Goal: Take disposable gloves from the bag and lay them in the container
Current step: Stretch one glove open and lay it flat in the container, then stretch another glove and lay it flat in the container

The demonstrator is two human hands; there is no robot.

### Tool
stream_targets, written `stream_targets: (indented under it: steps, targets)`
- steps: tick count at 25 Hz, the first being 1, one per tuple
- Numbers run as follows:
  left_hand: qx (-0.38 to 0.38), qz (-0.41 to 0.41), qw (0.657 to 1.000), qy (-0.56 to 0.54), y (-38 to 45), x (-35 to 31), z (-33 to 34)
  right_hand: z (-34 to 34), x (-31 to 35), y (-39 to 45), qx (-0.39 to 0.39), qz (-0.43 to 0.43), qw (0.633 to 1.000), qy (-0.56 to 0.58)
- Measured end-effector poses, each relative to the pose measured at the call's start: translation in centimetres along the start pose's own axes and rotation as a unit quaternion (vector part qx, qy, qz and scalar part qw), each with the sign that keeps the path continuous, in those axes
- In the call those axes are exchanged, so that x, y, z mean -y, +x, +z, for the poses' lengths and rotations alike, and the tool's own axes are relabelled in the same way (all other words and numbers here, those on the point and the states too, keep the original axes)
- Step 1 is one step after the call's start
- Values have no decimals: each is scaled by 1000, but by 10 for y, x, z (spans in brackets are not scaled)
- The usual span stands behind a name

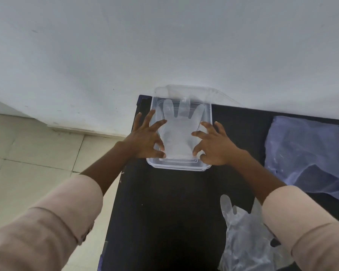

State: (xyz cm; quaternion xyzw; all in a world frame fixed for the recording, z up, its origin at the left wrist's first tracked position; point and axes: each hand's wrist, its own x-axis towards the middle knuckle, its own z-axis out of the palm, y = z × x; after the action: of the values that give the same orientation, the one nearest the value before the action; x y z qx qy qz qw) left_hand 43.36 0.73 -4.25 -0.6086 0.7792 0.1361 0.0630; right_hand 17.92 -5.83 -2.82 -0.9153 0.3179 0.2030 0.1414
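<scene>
A clear rectangular plastic container [208, 106] sits at the far edge of the black table, against the wall. A translucent disposable glove [177, 132] lies flat inside it, fingers pointing toward the wall. My left hand [145, 136] rests at the container's left side, fingers spread, fingertips touching the glove's left edge. On the right side, my right hand [214, 145] has spread fingers with tips on the glove's right edge. More loose gloves [243, 239] lie on the table near me, partly under my right sleeve. The bluish plastic bag [309, 155] lies flat at the right.
The container's clear lid [213, 92] leans against the white wall behind it. The black table [164, 212] ends at its left edge, with beige floor tiles [37, 153] below.
</scene>
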Motion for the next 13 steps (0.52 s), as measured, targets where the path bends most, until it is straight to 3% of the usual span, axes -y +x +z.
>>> stream_targets:
  steps: [4,8,11,13]
  targets:
    - [45,1,998,47,5,0,-4,-7,-3,5,78,-18,994,-80]
    - [82,-26,994,61,6,-7,-10,-8,-1,5,96,-14,988,-119]
    - [67,-45,996,46,6,-19,-22,-13,3,-1,39,-13,998,-53]
    - [-19,-57,998,-27,3,-31,-32,-21,5,-12,-72,-13,997,18]
